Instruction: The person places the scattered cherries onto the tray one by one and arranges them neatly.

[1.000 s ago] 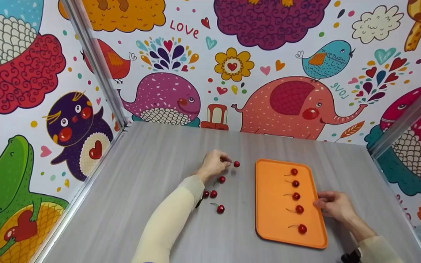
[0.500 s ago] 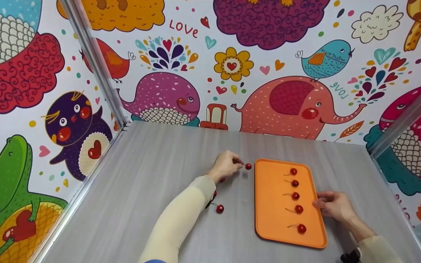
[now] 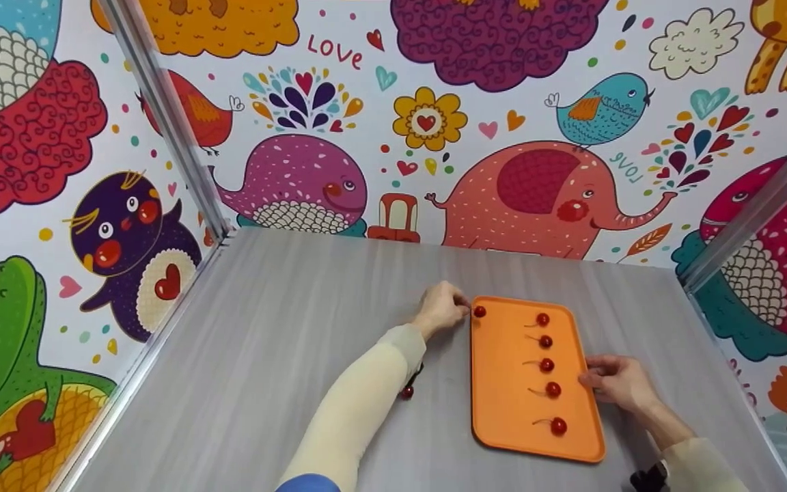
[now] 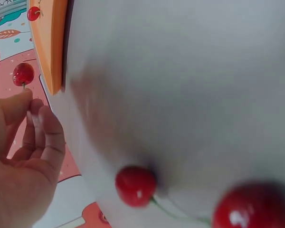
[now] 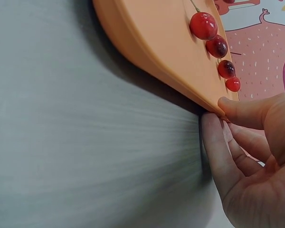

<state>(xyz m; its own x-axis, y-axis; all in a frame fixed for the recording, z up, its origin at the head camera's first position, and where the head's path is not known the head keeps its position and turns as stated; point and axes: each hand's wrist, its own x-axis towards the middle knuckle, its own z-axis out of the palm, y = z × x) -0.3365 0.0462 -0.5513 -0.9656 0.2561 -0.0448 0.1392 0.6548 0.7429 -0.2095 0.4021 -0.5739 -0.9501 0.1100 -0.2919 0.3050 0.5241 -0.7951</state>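
Observation:
My left hand (image 3: 440, 307) pinches the stem of a red cherry (image 3: 479, 311), which overlaps the tray's far left corner in the head view. In the left wrist view this cherry (image 4: 23, 74) stands up from between thumb and fingertips. An orange rectangular tray (image 3: 503, 383) lies on the table, with a column of several stemmed cherries (image 3: 546, 365) along its right half. My right hand (image 3: 619, 386) grips the tray's right rim; in the right wrist view the thumb (image 5: 242, 111) is on top and fingers are beneath.
Left of the tray, a loose cherry (image 3: 407, 392) shows beside the left sleeve (image 3: 346, 403), which hides others. Two cherries, one nearer (image 4: 136, 185), appear low in the left wrist view. Printed walls and metal posts (image 3: 168, 123) bound the grey table (image 3: 284, 307).
My left hand has carried the cherry rightward from over the bare table to the tray's far left corner. My right hand stays at the tray's rim.

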